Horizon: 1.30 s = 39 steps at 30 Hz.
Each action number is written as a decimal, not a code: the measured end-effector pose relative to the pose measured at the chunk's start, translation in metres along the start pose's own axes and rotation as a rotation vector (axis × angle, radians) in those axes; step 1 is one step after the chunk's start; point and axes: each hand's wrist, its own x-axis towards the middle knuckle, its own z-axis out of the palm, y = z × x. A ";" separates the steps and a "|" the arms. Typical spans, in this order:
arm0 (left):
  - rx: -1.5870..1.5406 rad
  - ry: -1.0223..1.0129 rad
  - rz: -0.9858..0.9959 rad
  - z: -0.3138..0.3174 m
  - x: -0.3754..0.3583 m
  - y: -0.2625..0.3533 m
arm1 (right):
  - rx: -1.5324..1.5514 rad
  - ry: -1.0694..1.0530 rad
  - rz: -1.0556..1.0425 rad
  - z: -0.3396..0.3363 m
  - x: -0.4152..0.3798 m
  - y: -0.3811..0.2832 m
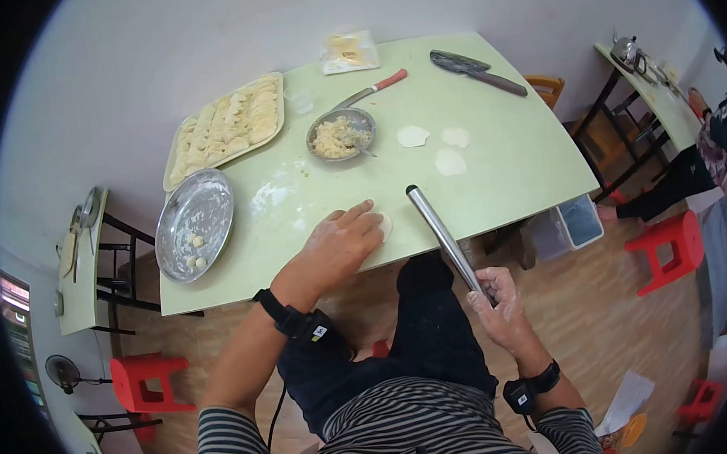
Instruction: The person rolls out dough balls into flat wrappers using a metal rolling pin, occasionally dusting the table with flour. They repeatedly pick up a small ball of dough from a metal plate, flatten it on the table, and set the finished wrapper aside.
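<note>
My left hand (341, 243) is on the near edge of the table, its fingers at a round dough wrapper (387, 226) that they partly cover, gripping its left side. A metal rolling pin (443, 237) is held by its near end in my right hand (501, 306), fingers wrapped around it. The pin slants up and left, its dark-tipped far end over the table just right of the wrapper. Three flat dough wrappers (450, 162) lie farther back. Left of my left hand, a floured metal pan (211, 201) carries several small dough balls (198, 240).
A tray (167, 174) of dumplings (232, 118) stands at the back left. A metal bowl of filling (337, 137), a red-handled knife (372, 88), a plastic packet (349, 52) and dark utensils (479, 72) lie on the table (518, 163). Another person (712, 143) stands far right, beyond a red stool (669, 250).
</note>
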 end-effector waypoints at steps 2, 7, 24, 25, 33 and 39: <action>0.007 0.039 0.002 0.003 0.000 0.000 | 0.025 0.002 0.010 -0.001 0.000 0.000; -0.692 0.135 -0.798 -0.006 0.020 0.027 | 0.043 0.020 0.011 0.000 0.002 -0.005; -0.144 0.217 -0.477 -0.019 -0.040 0.017 | -0.360 -0.139 -0.328 0.003 0.046 -0.044; -0.145 0.220 -0.482 -0.018 -0.035 0.014 | -0.364 -0.144 -0.329 0.005 0.051 -0.049; -0.018 -0.015 -0.336 0.003 -0.020 -0.017 | -0.738 -0.185 -0.486 0.020 0.065 -0.073; -0.011 -0.002 -0.340 -0.007 -0.045 0.001 | -0.802 -0.185 -0.401 0.026 0.050 -0.070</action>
